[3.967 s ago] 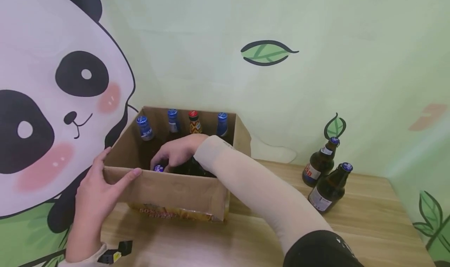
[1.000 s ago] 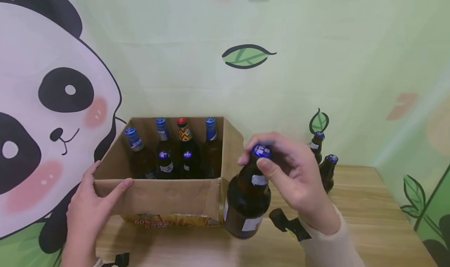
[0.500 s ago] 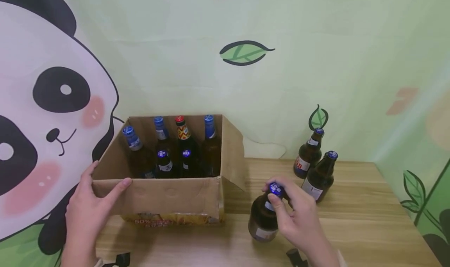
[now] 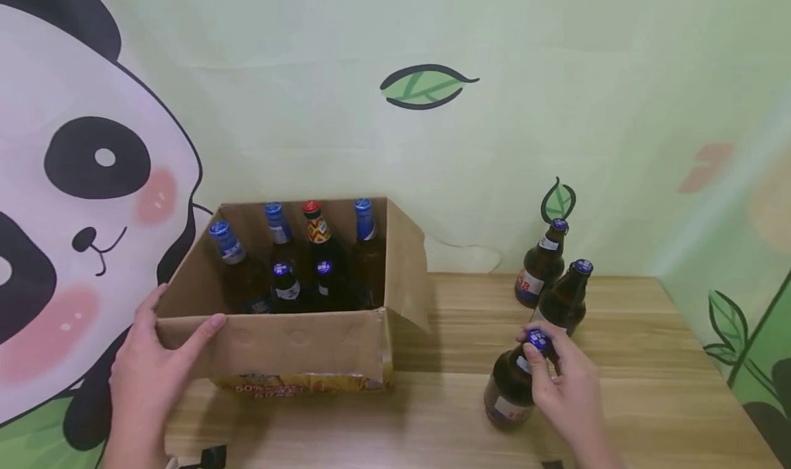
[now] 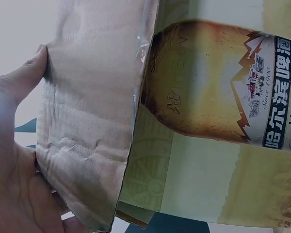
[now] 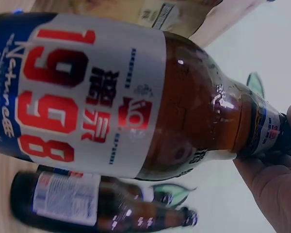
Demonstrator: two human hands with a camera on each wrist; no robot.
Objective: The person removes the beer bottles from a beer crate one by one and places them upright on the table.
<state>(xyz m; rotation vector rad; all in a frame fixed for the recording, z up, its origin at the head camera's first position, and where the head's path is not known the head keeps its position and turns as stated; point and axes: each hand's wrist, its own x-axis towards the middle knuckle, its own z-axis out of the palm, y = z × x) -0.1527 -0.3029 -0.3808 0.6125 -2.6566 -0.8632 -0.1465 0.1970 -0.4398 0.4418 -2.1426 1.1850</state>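
Although its base contact is unclear, the brown bottle (image 4: 507, 395) labelled 1998 is right of the carton (image 4: 193, 268), neck clamped between thumb and fingers of the right hand (image 4: 567, 383). Two capped bottles (image 4: 539, 271) stand near, behind it, on the table (image 4: 667, 386). Carton open, at least six bottles (image 4: 318, 230) inside; left hand (image 4: 148, 369) grips its front flap (image 4: 296, 345) between thumb and fingers.

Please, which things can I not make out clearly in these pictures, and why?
Bases of the boxed bottles: head view, hidden behind the front flap and one another.
Left hand's lower fingertips: left wrist view, hidden behind the cardboard.
Small print on the nearer standing bottle: right wrist view, blurred.
Rest of the printed bottle: left wrist view, cut off by the right edge.
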